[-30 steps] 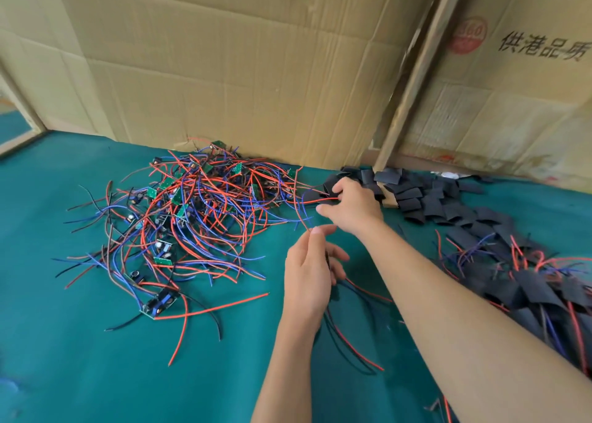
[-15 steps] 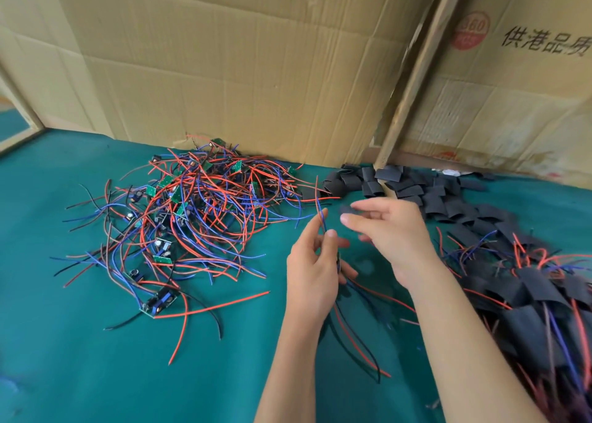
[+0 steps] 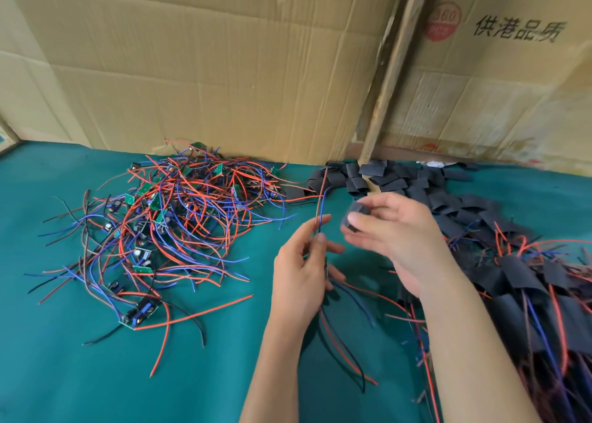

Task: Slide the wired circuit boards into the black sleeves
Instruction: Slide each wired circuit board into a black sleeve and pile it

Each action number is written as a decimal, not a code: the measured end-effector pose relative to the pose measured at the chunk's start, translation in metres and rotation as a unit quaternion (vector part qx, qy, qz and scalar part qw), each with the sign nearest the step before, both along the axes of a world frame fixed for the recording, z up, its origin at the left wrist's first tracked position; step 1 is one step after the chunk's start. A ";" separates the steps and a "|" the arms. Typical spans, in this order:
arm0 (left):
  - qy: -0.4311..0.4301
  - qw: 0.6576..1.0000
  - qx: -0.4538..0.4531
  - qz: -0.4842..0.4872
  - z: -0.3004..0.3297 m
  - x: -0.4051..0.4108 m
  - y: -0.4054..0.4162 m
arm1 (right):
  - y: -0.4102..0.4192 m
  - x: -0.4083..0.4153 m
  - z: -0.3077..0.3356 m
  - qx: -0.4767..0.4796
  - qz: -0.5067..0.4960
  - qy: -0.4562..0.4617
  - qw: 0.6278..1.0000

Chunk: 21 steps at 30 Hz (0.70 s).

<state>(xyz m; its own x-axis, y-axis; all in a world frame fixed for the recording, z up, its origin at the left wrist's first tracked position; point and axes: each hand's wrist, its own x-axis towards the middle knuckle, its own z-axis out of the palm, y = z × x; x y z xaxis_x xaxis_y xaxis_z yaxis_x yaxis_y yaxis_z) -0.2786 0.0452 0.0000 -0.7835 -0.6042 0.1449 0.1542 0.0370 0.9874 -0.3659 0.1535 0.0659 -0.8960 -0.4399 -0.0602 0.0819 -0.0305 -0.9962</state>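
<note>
My left hand [image 3: 302,275] grips a wired circuit board whose red and blue wires [image 3: 321,206] stick up above my fingers while more wires trail down onto the cloth; the board itself is hidden in my palm. Just to the right, my right hand [image 3: 394,233] pinches a black sleeve [image 3: 354,212] between thumb and fingers, blurred, a short gap from the upright wires. A tangled heap of wired boards [image 3: 179,217] lies at the left. Empty black sleeves [image 3: 394,180] are piled at the back.
Boards in sleeves [image 3: 528,291] with wires are stacked at the right. Cardboard boxes [image 3: 224,70] and a wooden slat [image 3: 392,70] wall off the back of the green cloth [image 3: 80,374]. One loose board [image 3: 141,315] lies nearest the front of the heap.
My right hand drew back from the sleeve pile with a sleeve and came close to my left hand, which rose a little and turned the wires upright.
</note>
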 end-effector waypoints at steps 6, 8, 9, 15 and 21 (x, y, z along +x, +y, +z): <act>-0.003 0.998 -0.034 -0.043 -0.001 0.001 0.001 | -0.004 -0.007 -0.004 -0.205 -0.160 -0.150 0.954; -0.006 0.997 -0.049 -0.061 -0.001 0.001 0.001 | -0.010 -0.005 -0.008 -0.234 -0.165 -0.180 0.941; -0.007 0.996 -0.053 -0.070 -0.001 0.002 0.000 | -0.013 -0.004 -0.010 -0.247 -0.162 -0.195 0.935; -0.002 0.992 -0.059 -0.108 0.001 0.003 0.002 | -0.014 -0.005 -0.010 -0.325 -0.145 -0.273 0.894; -0.001 0.993 -0.045 -0.114 0.001 0.004 0.002 | -0.006 -0.006 -0.001 -0.343 -0.111 -0.246 0.900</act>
